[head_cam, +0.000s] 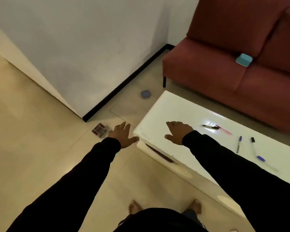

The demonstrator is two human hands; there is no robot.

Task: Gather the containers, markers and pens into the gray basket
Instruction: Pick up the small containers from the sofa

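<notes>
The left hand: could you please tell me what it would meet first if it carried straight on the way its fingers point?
Probably nothing close: the open left hand points up-frame over bare floor toward the black skirting board; depth is unclear.

sleeves (pixel 84 173): 2, long, black | torso: black garment | feet (pixel 134 208): bare

Both hands (pixel 122 136) (pixel 177 132) outstretched, empty; pens (pixel 238 144) on white table (pixel 174 111); teal container (pixel 244 59) on sofa (pixel 208 69)

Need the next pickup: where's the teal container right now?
Head view, upper right: the teal container sits on the red sofa seat against the backrest, beyond the white table.
</notes>
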